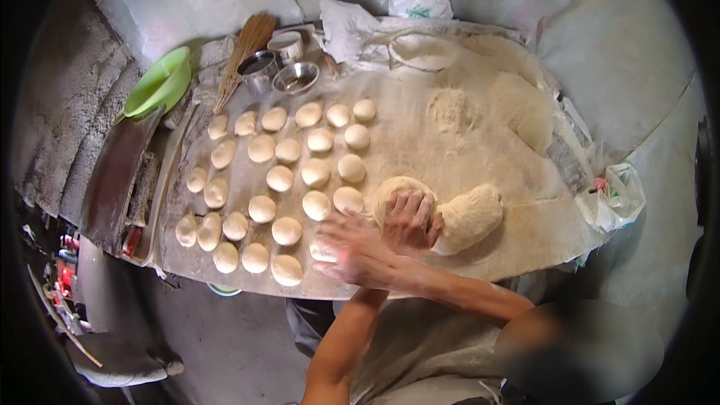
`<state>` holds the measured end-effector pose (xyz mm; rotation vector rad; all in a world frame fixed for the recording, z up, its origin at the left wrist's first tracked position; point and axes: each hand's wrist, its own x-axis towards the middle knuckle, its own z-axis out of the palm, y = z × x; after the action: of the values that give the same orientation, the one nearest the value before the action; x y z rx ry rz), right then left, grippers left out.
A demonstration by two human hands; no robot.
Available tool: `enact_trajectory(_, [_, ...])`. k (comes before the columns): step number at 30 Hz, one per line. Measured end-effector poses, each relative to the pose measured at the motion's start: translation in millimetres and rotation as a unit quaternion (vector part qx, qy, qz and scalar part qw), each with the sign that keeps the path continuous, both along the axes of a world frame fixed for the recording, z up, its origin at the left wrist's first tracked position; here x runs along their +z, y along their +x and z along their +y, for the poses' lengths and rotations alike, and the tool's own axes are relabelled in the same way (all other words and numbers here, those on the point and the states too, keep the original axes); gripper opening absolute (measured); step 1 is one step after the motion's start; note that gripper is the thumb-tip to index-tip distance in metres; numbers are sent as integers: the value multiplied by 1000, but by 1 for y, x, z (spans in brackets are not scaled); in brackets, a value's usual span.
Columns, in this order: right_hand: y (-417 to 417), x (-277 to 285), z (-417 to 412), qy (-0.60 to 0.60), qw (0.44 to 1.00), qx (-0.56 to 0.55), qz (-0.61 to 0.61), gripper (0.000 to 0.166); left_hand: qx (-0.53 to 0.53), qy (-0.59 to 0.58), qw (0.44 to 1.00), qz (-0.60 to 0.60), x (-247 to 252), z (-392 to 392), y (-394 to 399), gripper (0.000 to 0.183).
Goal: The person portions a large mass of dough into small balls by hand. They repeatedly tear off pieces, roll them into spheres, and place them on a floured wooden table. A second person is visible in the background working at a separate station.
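Observation:
My forearms cross above the floured board. My left hand [412, 222] presses with bent fingers on a rounded mound of dough [396, 187], its thumb beside a thick dough lump [471, 218] on the right. Motion blurs my right hand [357, 250], which is over a dough ball [322, 249] near the front edge; its grip is unclear and it partly hides the ball. To the left, rows of separate dough balls [279, 178] lie on the board, some smooth and round, a few uneven or pinched.
Along the back are a straw brush [250, 39], metal cups [259, 70], a metal bowl [296, 77] and a floury round container [422, 52]. A green basin [163, 81] stands back left. Loose flour [450, 109] lies behind the dough. A plastic bag [619, 197] hangs at the right edge.

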<state>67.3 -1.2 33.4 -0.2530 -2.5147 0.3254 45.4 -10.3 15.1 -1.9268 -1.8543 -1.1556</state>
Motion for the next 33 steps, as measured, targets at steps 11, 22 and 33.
enact_trajectory(11, [232,4,63,70,969,-225,-76,59,33,-63,994,-86,21,-50,37,37])
enact_trajectory(22, [132,-7,247,-89,931,-353,21,59,58,-269,958,-79,-2,213,-15,97])
enact_trajectory(33, [131,-50,349,6,921,-372,114,53,-64,-134,981,-128,-11,282,-28,88])
